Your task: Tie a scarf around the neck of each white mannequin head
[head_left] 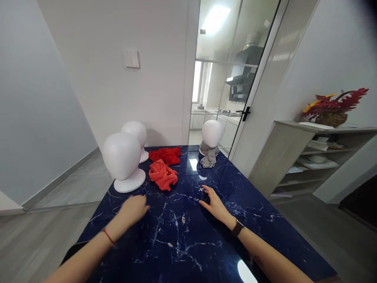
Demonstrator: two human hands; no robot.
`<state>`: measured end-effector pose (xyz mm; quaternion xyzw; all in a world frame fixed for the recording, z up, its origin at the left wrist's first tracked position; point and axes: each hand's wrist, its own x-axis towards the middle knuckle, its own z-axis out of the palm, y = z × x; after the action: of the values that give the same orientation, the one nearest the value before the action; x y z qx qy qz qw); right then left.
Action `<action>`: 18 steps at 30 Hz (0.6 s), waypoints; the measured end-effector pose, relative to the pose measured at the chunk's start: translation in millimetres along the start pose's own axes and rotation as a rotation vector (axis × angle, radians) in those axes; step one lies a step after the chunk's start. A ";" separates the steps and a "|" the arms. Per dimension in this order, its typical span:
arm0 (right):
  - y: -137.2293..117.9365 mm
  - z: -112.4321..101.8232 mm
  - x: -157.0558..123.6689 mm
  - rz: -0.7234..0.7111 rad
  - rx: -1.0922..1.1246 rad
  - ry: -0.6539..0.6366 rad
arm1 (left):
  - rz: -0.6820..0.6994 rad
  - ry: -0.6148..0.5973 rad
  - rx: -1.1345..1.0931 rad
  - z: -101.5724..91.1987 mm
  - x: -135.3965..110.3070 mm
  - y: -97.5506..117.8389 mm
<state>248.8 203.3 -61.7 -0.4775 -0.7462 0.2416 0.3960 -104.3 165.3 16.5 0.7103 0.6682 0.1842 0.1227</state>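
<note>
My right hand (214,204) hovers over the dark blue marbled table (188,239) with thumb and fingers spread, holding nothing. My left hand (132,210), slightly blurred, is nearest the base of a white mannequin head (122,157) at the left. Its thumb stands apart from the fingers, which are partly hidden, and nothing shows in it. A coral-red cloth (163,175) lies crumpled beyond both hands, beside that head. Behind it is a brighter red cloth (166,155), next to a second white mannequin head (135,131). A grey scarf (209,155) wraps the neck of a third mannequin head (212,133).
The table meets a white wall (159,78) with a switch plate (132,59) and a glass door (224,74) with a black handle (246,113). At the right stands a grey shelf unit (282,149), bearing a basket (331,119) of red and yellow flowers.
</note>
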 end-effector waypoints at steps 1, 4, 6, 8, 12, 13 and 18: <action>5.6 -2.0 0.2 0.046 0.047 0.028 | 0.161 0.023 0.022 13.3 -4.5 30.6; 16.9 -3.2 7.6 0.180 0.169 0.093 | 0.516 0.105 -0.045 62.1 -16.4 108.7; 23.0 -4.4 17.7 0.216 0.210 0.125 | 0.612 0.104 -0.110 94.2 -22.7 138.0; 31.1 -8.6 33.2 0.205 0.204 0.185 | 0.630 0.101 -0.163 117.5 -27.1 148.6; 54.7 -26.3 87.1 0.248 0.048 0.357 | 0.660 0.074 -0.262 130.2 -29.9 143.1; 61.4 -31.7 105.0 0.274 0.013 0.392 | 0.660 0.088 -0.288 129.0 -29.4 141.4; 91.8 -54.1 196.4 0.429 -0.102 0.508 | 0.814 0.219 -0.344 138.0 -16.7 139.3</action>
<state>295.9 419.1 -28.0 -0.6878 -0.5170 0.1552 0.4853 79.7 147.9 -51.0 0.8607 0.3035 0.3997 0.0852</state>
